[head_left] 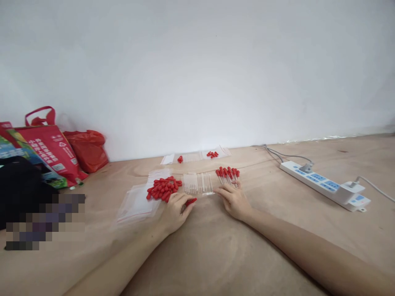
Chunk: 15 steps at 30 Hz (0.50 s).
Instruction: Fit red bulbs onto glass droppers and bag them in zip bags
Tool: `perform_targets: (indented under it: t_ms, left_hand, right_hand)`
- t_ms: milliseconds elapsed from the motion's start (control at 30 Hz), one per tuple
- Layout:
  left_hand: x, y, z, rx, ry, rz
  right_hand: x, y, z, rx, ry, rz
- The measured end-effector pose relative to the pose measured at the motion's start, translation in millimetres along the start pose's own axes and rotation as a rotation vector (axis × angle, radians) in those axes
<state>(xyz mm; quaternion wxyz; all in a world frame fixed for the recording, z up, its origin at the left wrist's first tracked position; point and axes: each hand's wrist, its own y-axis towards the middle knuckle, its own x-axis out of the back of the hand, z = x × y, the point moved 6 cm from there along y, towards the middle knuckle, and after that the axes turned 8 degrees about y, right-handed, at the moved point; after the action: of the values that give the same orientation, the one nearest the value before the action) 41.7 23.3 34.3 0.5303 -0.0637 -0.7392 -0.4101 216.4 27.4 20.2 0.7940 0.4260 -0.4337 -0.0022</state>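
Around the tubes (189, 181) on the bench (216, 255): bulb pile (163, 188) at nine o'clock, partly on plastic bags (135, 201); carrier bags (51, 150) farther out, between nine and ten; bulb-topped tubes (227, 172) near three; power strip (324, 181) beyond, at three; bulb clusters (212, 154) at twelve.

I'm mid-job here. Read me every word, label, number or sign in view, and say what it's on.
Red shopping bag: pale printed characters, apparently Chinese, too blurred to quote.
Same bag: a small triangular mark, like a recycling sign.
Power strip: any markings too small to read.
No text is clear enough to quote.
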Motion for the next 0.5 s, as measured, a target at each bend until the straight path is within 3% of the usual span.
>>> perform_targets:
  t_ms: [500]
  left_hand:
    - [-0.1, 1, 3, 0.003, -0.026, 0.021]
  right_hand:
    - [-13, 4, 16, 0.055, 0.012, 0.103]
